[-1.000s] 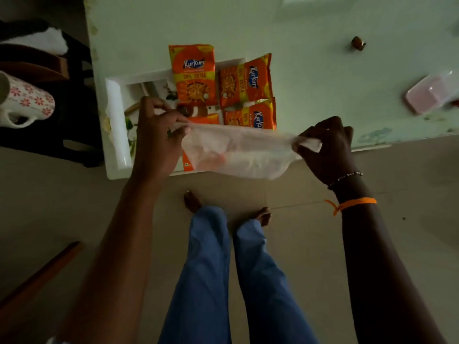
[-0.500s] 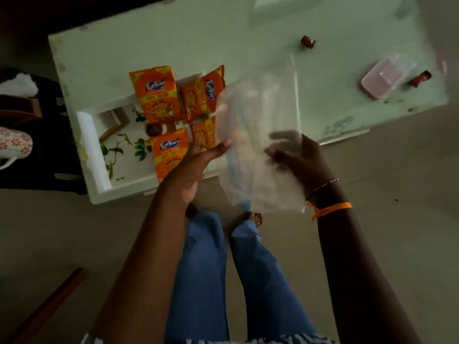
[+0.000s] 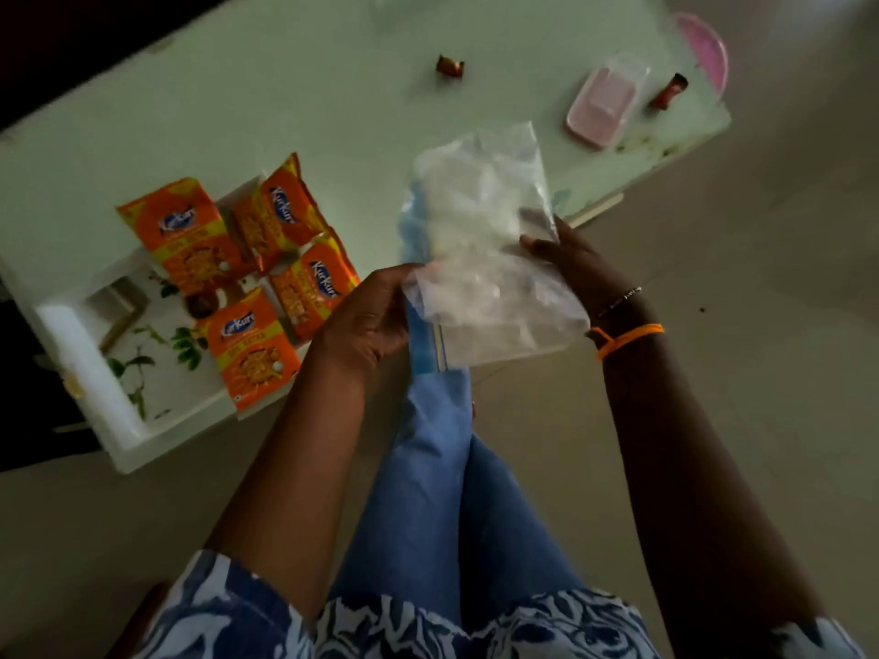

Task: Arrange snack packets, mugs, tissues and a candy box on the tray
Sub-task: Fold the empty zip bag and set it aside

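A clear plastic packet of white tissues (image 3: 480, 249) with a blue edge is held up over the table's front edge. My left hand (image 3: 368, 321) grips its lower left corner and my right hand (image 3: 566, 264) holds its right side from behind. To the left, a white tray (image 3: 90, 368) with a leaf print carries several orange snack packets (image 3: 249, 344) lying flat in its right half. A small dark round thing (image 3: 202, 304) sits among them.
On the pale green table (image 3: 333, 111), a pink candy box with a clear lid (image 3: 604, 104) lies at the far right, with a wrapped candy (image 3: 668, 91) beside it and another (image 3: 449, 67) at the middle. A pink lid (image 3: 704, 49) lies at the far corner.
The packet, stretched sideways between both hands a second ago, has been turned upright and raised. The view has swung right, so the tray sits further left and the mug is out of sight.
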Motion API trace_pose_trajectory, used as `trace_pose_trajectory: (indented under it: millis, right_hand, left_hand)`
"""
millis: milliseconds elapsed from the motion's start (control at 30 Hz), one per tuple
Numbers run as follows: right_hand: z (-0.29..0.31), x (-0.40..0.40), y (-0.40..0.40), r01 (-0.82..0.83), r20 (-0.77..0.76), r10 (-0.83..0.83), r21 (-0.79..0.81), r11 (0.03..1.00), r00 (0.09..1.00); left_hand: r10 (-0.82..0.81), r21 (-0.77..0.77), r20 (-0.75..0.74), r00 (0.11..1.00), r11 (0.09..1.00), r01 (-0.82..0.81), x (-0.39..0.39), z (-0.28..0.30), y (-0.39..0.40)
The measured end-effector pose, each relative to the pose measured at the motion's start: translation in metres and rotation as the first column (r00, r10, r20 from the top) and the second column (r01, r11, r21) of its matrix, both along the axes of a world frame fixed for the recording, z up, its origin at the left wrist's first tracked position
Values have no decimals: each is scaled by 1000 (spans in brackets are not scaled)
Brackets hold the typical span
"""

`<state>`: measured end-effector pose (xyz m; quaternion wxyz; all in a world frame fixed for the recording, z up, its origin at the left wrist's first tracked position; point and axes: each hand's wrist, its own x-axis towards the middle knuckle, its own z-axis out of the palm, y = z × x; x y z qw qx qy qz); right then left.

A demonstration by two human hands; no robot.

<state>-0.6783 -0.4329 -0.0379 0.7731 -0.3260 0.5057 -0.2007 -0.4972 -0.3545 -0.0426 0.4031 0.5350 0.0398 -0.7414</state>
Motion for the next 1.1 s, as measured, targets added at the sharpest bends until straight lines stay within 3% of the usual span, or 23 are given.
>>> trace_pose_trajectory:
  millis: [67,133,267,333,400,467,533,633,733,833,900,1000,1100]
  right_hand:
    - [-1,0,-12,15,1,-15,15,1000,1000]
    - [-8,4,-24,157,10,-160,146,977,987]
    - [-26,26,-51,479,133,-573,418,772,809]
    - [-33,36,-63,506,153,-631,469,723,760]
    - [-36,40,-69,442,146,-590,526,726,794]
    - [-38,36,-79,309,234,-515,577,756,824]
    - [-33,30,-96,231,324,-467,561,795,823]
    - [-22,17,-130,222,403,-425,459,860,811]
    - [-15,1,-165,342,178,-404,297,891,897]
    - [-18,-29,-210,490,-24,-491,120,864,871]
    - [-20,-55,-241,530,-92,-528,-4,848,844]
    - [-27,-104,-296,541,-148,-554,-121,833,819]
    - [-37,-154,-352,546,-207,-594,-245,801,778]
  left_hand:
    - [62,-11,-41,997,998,-63,-2,0,-15]
    - [153,17,4,988,988,-153,-4,-1,-30]
    - [393,-52,-12,920,918,-393,-3,-7,-68]
    - [437,-86,89,895,899,-430,-1,-14,-89]
    - [419,-135,277,865,908,-397,-1,-17,-108]
    - [347,-264,533,772,935,-238,1,-17,-125]
    - [275,-407,751,601,909,94,2,-12,-139]
    - [177,-362,907,382,791,493,-2,-7,-165]
    - [141,-303,945,296,721,623,-15,-6,-200]
    - [39,-275,943,331,652,707,-38,-14,-240]
    - [-66,-298,900,431,629,718,-58,-15,-265]
    - [-80,-335,807,585,754,565,-102,-17,-313]
    - [-58,-262,801,596,860,437,-147,-27,-366]
